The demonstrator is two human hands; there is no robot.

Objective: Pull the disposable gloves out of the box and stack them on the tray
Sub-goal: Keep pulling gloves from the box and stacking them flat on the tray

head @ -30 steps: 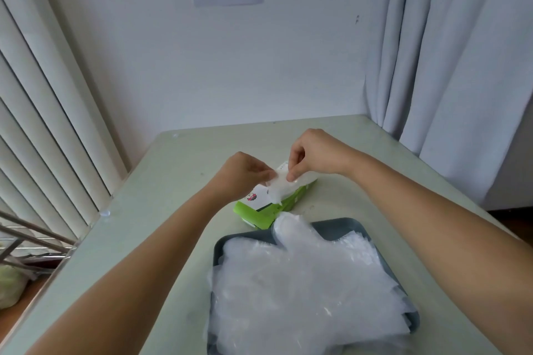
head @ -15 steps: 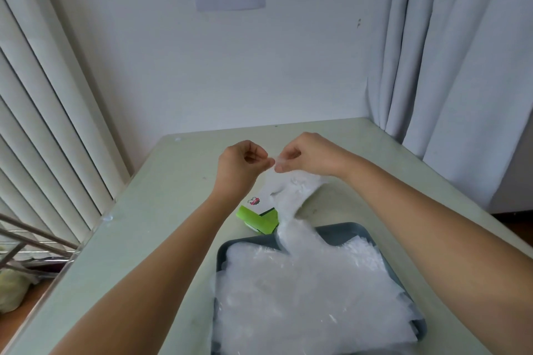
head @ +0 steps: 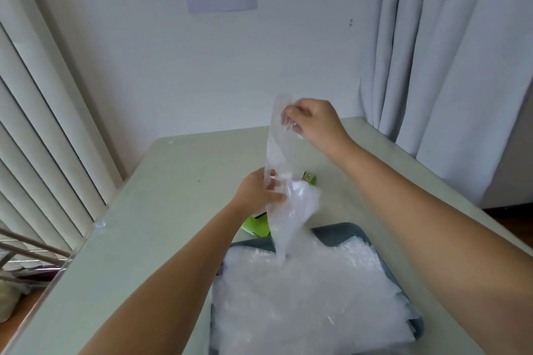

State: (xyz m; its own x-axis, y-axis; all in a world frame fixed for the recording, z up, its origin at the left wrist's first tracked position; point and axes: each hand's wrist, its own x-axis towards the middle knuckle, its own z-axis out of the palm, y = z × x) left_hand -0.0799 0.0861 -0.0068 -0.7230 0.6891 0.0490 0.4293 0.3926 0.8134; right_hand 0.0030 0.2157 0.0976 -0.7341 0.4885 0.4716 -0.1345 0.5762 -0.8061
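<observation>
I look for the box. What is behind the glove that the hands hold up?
The green box lies behind the glove: green parts show at its lower left and at its right. The glove and the left hand cover the rest.

A pale green table (head: 161, 210) carries two things — a grey tray (head: 349, 229), a green box (head: 256, 225).

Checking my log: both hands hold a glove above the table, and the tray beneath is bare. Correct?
No: the head view shows the tray bearing a pile of gloves. The left hand and right hand do hold a glove above the table.
</observation>
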